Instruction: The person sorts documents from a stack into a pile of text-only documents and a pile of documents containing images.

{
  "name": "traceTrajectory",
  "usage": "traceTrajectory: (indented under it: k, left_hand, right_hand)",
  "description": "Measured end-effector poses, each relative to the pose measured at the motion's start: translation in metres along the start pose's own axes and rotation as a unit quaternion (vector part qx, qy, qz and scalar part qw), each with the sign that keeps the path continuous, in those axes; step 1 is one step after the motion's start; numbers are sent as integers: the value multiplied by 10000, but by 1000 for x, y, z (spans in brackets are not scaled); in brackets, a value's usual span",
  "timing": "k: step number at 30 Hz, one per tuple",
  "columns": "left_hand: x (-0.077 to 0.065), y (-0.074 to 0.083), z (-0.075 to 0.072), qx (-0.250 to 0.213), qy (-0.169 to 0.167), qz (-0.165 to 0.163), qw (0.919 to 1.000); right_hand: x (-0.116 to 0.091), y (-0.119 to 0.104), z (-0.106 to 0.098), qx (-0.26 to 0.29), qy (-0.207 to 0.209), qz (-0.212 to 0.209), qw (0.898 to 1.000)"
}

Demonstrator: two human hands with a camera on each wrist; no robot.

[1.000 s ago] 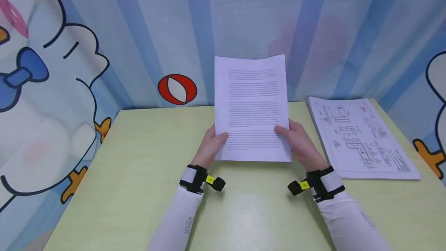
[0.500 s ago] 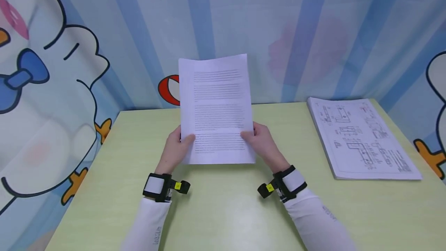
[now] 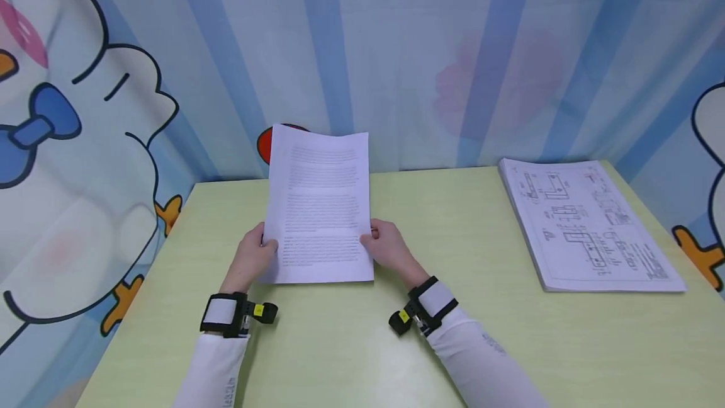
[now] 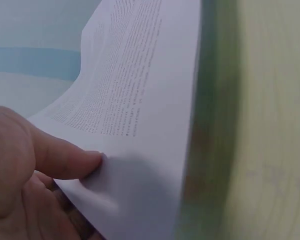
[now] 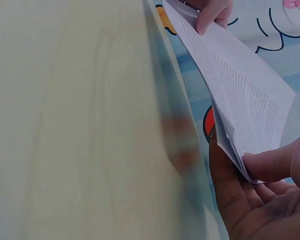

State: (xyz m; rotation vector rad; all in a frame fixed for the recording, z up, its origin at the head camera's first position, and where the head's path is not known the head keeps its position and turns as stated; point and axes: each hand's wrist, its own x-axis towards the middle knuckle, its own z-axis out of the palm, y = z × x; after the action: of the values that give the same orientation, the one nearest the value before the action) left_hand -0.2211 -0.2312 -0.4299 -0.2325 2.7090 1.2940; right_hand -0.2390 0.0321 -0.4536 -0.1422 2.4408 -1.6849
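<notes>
A sheaf of printed paper [image 3: 323, 206] is held between both hands over the left-middle part of the table, its text side facing me and its top leaning away. My left hand [image 3: 249, 260] pinches the lower left edge, thumb on the front; in the left wrist view the sheet [image 4: 155, 150] bends near that thumb. On the opposite edge my right hand [image 3: 391, 247] grips with the thumb in front. The right wrist view shows the fingers behind the paper [image 5: 235, 85], whose edge has more than one layer.
A thick stack of paper [image 3: 589, 225] with technical drawings on top lies at the table's right. The pale table [image 3: 453, 332] meets a blue striped curtain [image 3: 408, 68] at its back edge. Each wrist wears a strapped camera [image 3: 263, 312].
Both hands have carried the paper sheaf leftward, away from the stack, and then lower toward the table. The stack of drawings stays where it was.
</notes>
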Motion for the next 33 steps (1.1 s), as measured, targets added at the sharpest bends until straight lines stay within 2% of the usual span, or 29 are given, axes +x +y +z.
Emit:
traceTrajectory:
  k: [4,8,13,17,20,27,33]
  left_hand:
    - [4,-11,-7,-408,-104,-435,9982]
    - [8,-19,-11,-597,-154,-751,9953]
    - [8,-27,-13,-457,-85,-957,9943]
    - [6,-31,-12,-389,128,-1021,9939]
    - [5,-32,-13,-298,232,-968,9946]
    - [1,-31,-16,15,270,-1050,9941]
    - [1,-29,-19,346,430,-1107,9923]
  right_hand:
    - [3,1,10,-96,-169,-76,9998]
    - [5,1,18,-200,-21,121,9997]
    - [8,0,27,-1086,-8,176,9939]
    - [9,-3,31,-1729,-100,57,9849]
    - [10,-6,32,-1955,-142,5,9806]
    - [9,-6,32,-1916,-349,39,9808]
    - [9,-8,29,-1966,-359,-75,9798]
